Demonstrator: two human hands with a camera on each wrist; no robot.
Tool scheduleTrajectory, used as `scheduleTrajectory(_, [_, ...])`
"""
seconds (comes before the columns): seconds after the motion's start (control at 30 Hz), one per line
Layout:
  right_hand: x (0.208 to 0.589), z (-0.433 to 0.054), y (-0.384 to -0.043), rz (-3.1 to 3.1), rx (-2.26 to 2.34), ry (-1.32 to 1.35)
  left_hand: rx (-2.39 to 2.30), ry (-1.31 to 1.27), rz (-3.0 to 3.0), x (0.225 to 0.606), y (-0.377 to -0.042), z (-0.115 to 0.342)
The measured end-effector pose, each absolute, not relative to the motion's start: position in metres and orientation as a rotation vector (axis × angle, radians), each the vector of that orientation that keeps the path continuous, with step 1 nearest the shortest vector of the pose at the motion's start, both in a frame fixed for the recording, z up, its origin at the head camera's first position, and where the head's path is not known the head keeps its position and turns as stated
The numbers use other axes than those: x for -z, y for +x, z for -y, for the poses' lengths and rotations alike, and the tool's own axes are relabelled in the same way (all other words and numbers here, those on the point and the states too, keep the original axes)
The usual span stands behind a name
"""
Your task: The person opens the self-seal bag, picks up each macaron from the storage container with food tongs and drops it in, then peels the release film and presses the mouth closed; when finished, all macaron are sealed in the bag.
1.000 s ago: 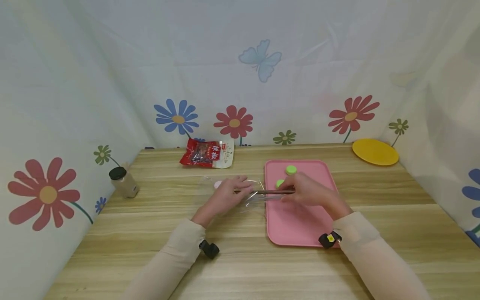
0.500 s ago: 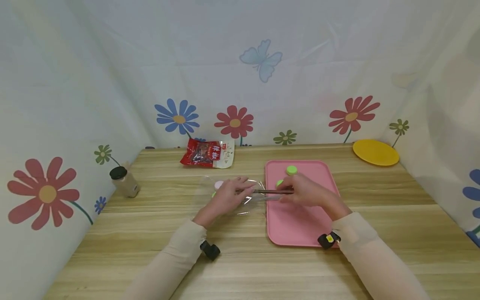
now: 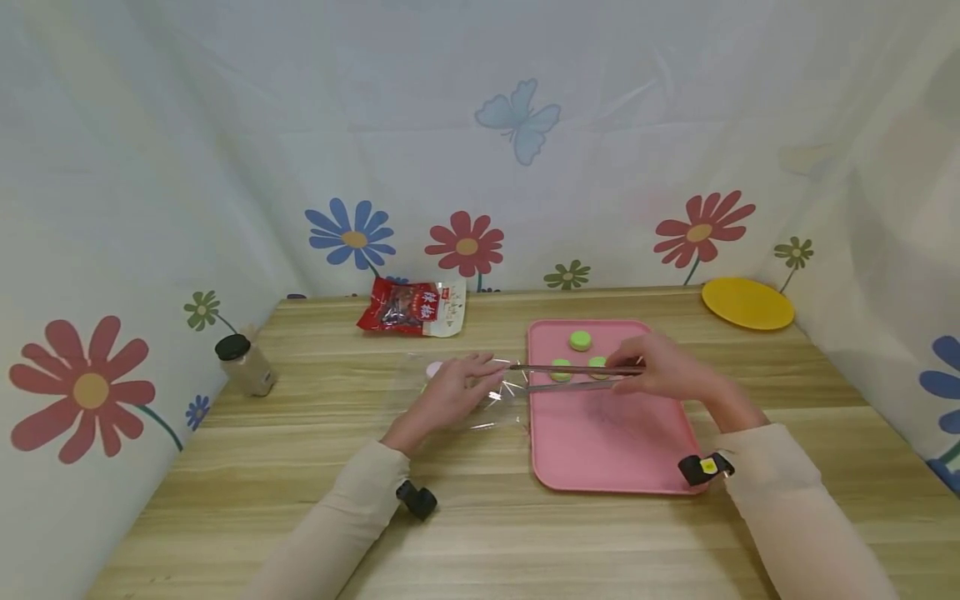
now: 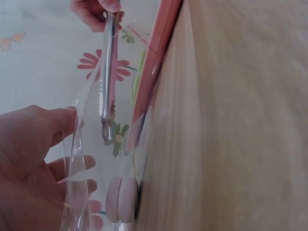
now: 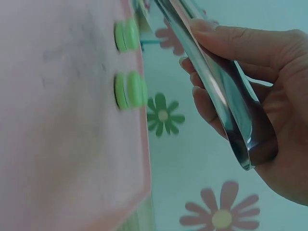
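My left hand [image 3: 450, 393] holds the raised edge of a clear plastic bag [image 4: 79, 163], its fingers curled at the film. A pale pink macaron [image 4: 121, 199] lies in the bag, on the table side. My right hand [image 3: 667, 368] grips metal tongs [image 5: 216, 89] over the pink tray [image 3: 607, 454]. The tongs reach left, with their tips by the bag's mouth and nothing seen between them. On the upper part of the tray are three green macarons [image 3: 580, 340], two of them close by the tongs.
A red and white snack packet [image 3: 414, 307] lies at the back of the wooden table [image 3: 300, 517]. To the left stands a jar with a black lid [image 3: 246, 364]. At the far right is a yellow plate [image 3: 747, 302]. Printed curtain walls surround the table.
My right hand has moved right and slightly back with the tongs, drawing their tips toward the bag's mouth. A third green macaron now shows on the tray. The left hand stays nearly still.
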State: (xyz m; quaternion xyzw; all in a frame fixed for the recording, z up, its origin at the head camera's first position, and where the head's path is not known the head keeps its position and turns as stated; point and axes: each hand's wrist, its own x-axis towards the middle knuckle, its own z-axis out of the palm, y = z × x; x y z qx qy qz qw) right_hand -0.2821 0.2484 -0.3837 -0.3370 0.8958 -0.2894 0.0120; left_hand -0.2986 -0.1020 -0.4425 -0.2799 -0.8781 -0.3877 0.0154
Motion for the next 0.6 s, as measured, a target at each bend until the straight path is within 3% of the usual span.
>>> scheduleTrajectory(0.6, [0.371,-0.358,-0.273,-2.9,0.896,-0.605,1.223,-0.847,2.74,0.439,-0.295,0.101])
